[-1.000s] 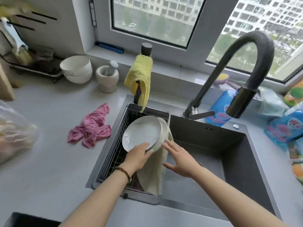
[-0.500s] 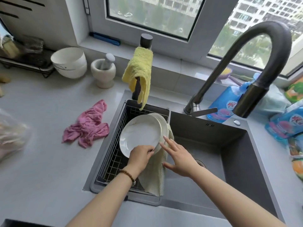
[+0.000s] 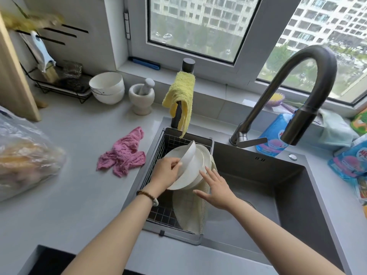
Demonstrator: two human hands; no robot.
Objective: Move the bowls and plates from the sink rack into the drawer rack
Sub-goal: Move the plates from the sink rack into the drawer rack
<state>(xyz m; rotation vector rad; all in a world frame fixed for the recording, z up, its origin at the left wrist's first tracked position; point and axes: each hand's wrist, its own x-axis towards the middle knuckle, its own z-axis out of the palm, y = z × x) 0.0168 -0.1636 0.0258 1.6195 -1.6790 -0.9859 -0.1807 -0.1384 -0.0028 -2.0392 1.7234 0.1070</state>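
White plates stand on edge in the wire sink rack [image 3: 156, 153] at the left of the dark sink. My left hand [image 3: 165, 172] grips the rim of the front plate [image 3: 186, 161] and tips it away from the stack. More white plates [image 3: 204, 161] lean behind it. My right hand [image 3: 215, 188] has straight, spread fingers whose tips touch the lower edge of those back plates. A pale mesh cloth [image 3: 190, 209] hangs over the rack's right side under the plates. The drawer rack is out of view.
A dark curved faucet [image 3: 305, 92] arches over the sink basin [image 3: 258, 195]. A yellow cloth [image 3: 181, 96] hangs behind the rack and a pink rag [image 3: 124, 155] lies left of it. Stacked white bowls [image 3: 108, 88], a mortar [image 3: 142, 98] and a plastic bag [image 3: 23, 155] sit on the counter.
My left hand has tilted the front plate off the stack and lifted its rim. My right hand stays at the back plates' edge. The camera has drawn back a little.
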